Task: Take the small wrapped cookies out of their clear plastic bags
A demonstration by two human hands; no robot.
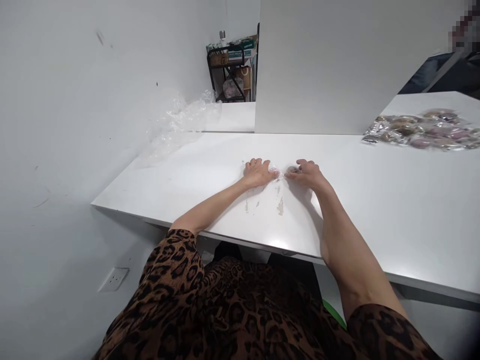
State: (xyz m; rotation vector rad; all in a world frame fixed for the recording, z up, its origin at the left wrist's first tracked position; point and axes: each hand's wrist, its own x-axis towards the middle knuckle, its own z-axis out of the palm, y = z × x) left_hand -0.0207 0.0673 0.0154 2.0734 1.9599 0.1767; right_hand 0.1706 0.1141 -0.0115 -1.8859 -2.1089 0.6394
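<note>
My left hand [258, 174] rests on the white table, fingers bent over its surface. Its thumb presses on a small clear plastic wrapper [275, 171] with something pinkish in it. Just to the right, my right hand [308, 175] curls its thumb and fingers around a small dark roundish item [293, 170], apparently in clear plastic too. A narrow gap lies between the two hands. What exactly the items are is too small to make out, and the fingers partly cover them.
The white table [180, 190] meets a wall at left. Crumpled clear plastic [176, 125] lies at its far left corner. A tall white panel [322, 70] stands behind it. Several plastic-wrapped brown and pink items [427, 131] lie at far right. A black shelf cart [228, 67] stands beyond.
</note>
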